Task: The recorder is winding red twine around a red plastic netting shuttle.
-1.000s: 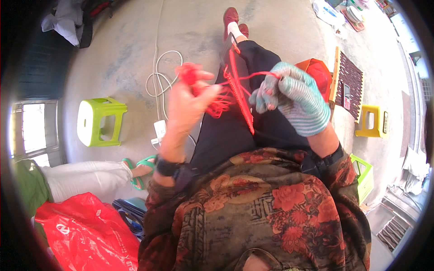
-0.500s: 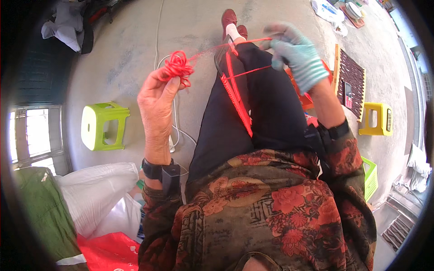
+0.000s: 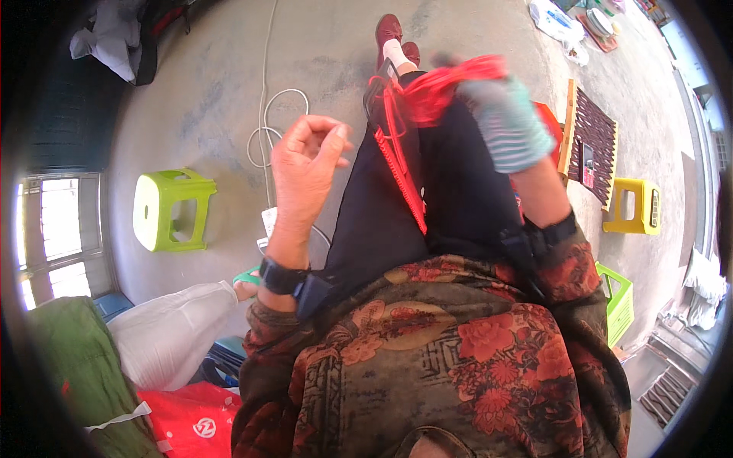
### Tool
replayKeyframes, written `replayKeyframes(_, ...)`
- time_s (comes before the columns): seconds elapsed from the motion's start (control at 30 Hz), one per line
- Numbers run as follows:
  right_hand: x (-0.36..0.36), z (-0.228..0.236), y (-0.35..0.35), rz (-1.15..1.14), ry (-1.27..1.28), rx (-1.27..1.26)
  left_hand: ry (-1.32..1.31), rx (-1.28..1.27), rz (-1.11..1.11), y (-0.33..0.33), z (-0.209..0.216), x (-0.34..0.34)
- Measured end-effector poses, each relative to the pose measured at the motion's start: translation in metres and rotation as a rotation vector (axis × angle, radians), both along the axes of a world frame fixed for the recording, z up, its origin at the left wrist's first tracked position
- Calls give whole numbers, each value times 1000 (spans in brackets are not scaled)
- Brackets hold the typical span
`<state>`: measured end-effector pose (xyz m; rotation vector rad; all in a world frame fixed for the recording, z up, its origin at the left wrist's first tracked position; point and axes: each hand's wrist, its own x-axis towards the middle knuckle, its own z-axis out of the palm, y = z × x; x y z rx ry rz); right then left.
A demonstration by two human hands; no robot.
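On my lap lies a narrow piece of red cord work, its cord wound closely along a long edge, with a dark curved rim at the far end. My right hand, in a striped pale green and grey glove, is closed on a bundle of red cord beside that far end. Motion smears the bundle and the gloved fingers. My left hand is bare and hangs above the floor left of my knees. Its fingers are loosely curled, with a gap to the thumb, and nothing shows in them.
A green stool stands at left, near a white cable and power strip. Right are a brown slatted mat, a yellow stool and a green basket. Another person's pale-clothed leg and a red bag are lower left.
The red cord bundle has passed from my left hand to my gloved right hand. My left hand has let go and moved slightly right and down.
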<state>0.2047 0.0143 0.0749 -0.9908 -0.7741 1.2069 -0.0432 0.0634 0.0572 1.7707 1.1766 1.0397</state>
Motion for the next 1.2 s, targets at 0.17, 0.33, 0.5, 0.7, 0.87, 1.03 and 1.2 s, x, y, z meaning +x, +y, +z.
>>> replayKeyframes(0.17,-14,53,-58,415,615,375,-1174,-1101,-576,-28,46,19)
replayKeyframes(0.33,-12,42,-63,34,536,-158,-1552,-1212,-545,-20,30,-11)
replayKeyframes(0.5,-40,-20,-27,214,-213,-417,-975,-1128,-287,-37,13,-50)
replayKeyframes(0.7,-69,-16,-15,372,-334,-511,-485,-979,-282,-52,12,-76)
replayKeyframes(0.87,-47,-29,-21,273,-53,-406,-511,-1017,-382,-49,20,-75)
replayKeyframes(1.03,10,-10,-13,-210,269,-208,-1102,-881,-533,-26,22,-47)
replayKeyframes(1.2,86,-4,-7,-414,243,65,-1424,-1001,-812,-4,13,-29)
